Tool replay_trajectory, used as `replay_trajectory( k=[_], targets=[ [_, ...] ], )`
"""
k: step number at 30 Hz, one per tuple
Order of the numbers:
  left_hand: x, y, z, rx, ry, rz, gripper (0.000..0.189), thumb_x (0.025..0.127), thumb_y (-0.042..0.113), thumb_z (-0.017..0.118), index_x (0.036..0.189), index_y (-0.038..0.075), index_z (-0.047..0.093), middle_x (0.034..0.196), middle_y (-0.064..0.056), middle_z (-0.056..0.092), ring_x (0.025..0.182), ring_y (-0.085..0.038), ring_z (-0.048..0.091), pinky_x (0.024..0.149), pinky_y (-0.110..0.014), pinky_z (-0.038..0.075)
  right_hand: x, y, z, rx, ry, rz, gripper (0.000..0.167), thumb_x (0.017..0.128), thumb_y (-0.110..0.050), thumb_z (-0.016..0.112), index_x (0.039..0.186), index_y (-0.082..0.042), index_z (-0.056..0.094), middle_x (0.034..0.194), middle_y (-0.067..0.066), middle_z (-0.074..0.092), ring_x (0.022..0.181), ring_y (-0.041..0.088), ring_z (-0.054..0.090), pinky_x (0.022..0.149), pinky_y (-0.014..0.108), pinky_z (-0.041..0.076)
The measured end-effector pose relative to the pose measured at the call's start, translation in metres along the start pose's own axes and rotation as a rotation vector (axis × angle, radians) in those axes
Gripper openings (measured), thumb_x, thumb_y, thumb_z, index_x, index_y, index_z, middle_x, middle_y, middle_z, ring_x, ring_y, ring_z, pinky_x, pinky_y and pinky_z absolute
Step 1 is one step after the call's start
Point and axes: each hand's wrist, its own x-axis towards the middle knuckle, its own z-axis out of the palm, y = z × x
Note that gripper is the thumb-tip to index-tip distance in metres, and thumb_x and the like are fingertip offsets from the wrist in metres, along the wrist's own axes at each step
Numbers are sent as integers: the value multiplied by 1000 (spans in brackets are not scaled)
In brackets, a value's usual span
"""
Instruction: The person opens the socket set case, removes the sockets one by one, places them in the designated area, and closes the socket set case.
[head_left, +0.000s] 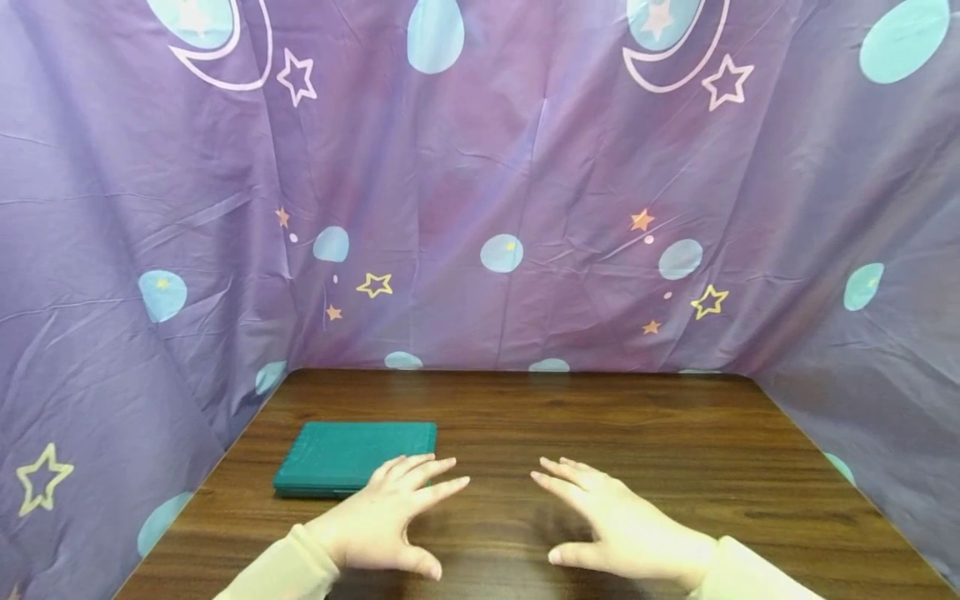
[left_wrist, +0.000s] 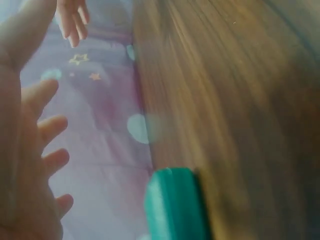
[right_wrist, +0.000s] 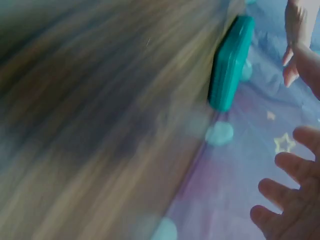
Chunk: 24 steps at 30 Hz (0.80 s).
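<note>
The left hand [head_left: 386,521] and right hand [head_left: 618,527] are apart, fingers spread, holding nothing. The green case [head_left: 356,454] lies flat on the tabletop [head_left: 600,425], lower left. For handling, gripping opposite edges should keep it level.

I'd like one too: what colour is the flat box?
The flat box is teal, clearest in the head view.

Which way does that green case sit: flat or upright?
Flat on the table: the green case shows a broad top and thin front edge.
</note>
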Motion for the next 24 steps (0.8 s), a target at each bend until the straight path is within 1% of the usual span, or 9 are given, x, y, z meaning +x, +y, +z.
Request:
replay_trajectory(
  k=[2, 4, 6, 10, 13, 15, 17, 20, 24],
  targets=[
    [-7, -6, 4, -94, 40, -71, 91, 73, 61, 72, 150, 29, 36, 154, -2, 32, 137, -34, 30, 103, -63, 25, 13, -6, 10, 91, -13, 74, 71, 85, -50, 68, 143, -15, 46, 143, 7, 48, 129, 28, 47, 97, 53, 43],
    [-15, -14, 8, -169, 86, -161, 83, 78, 58, 70, 148, 27, 39, 152, -5, 35, 135, -37, 32, 101, -65, 26, 26, -12, 21, 191, -25, 160, 67, 87, -45, 68, 142, -12, 47, 141, 10, 50, 129, 29, 46, 99, 54, 42],
    [-22, -23, 11, -235, 136, -272, 75, 82, 55, 68, 146, 24, 44, 150, -8, 38, 134, -38, 33, 100, -67, 25, 40, -17, 32, 289, -31, 249, 64, 88, -40, 68, 140, -9, 48, 139, 12, 51, 129, 31, 46, 102, 52, 39],
    [-36, -42, 13, -299, 219, -519, 66, 87, 50, 65, 142, 15, 49, 146, -12, 42, 135, -42, 31, 102, -67, 24, 66, -26, 55, 462, -25, 412, 66, 86, -38, 70, 138, -4, 48, 137, 16, 51, 128, 33, 46, 104, 51, 37],
    [-46, -59, 12, -328, 250, -669, 66, 90, 48, 62, 142, 11, 48, 148, -15, 39, 136, -47, 26, 103, -68, 20, 84, -32, 70, 562, 0, 488, 69, 84, -36, 73, 138, -1, 47, 137, 20, 50, 128, 36, 45, 104, 53, 35],
    [-53, -70, 11, -341, 260, -736, 68, 90, 49, 61, 143, 9, 46, 149, -18, 35, 136, -49, 22, 103, -70, 17, 95, -35, 79, 612, 25, 519, 71, 83, -34, 75, 138, 0, 47, 136, 22, 50, 128, 38, 45, 105, 54, 35],
    [-61, -82, 11, -351, 268, -783, 71, 91, 50, 61, 144, 7, 43, 151, -20, 30, 137, -50, 17, 102, -71, 15, 105, -38, 87, 647, 50, 538, 71, 81, -31, 76, 137, 2, 47, 136, 23, 50, 128, 39, 45, 105, 54, 35],
    [-71, -97, 11, -362, 280, -838, 75, 90, 50, 61, 145, 4, 40, 153, -24, 23, 137, -53, 11, 102, -71, 13, 121, -41, 98, 681, 75, 561, 71, 80, -28, 78, 136, 3, 47, 134, 26, 51, 124, 41, 48, 102, 54, 38],
    [-83, -113, 9, -384, 293, -908, 81, 90, 48, 63, 146, -2, 34, 152, -31, 16, 136, -56, 8, 105, -68, 9, 138, -46, 110, 718, 91, 589, 72, 78, -24, 80, 136, 4, 47, 131, 29, 52, 119, 43, 51, 99, 54, 40]
  ],
)
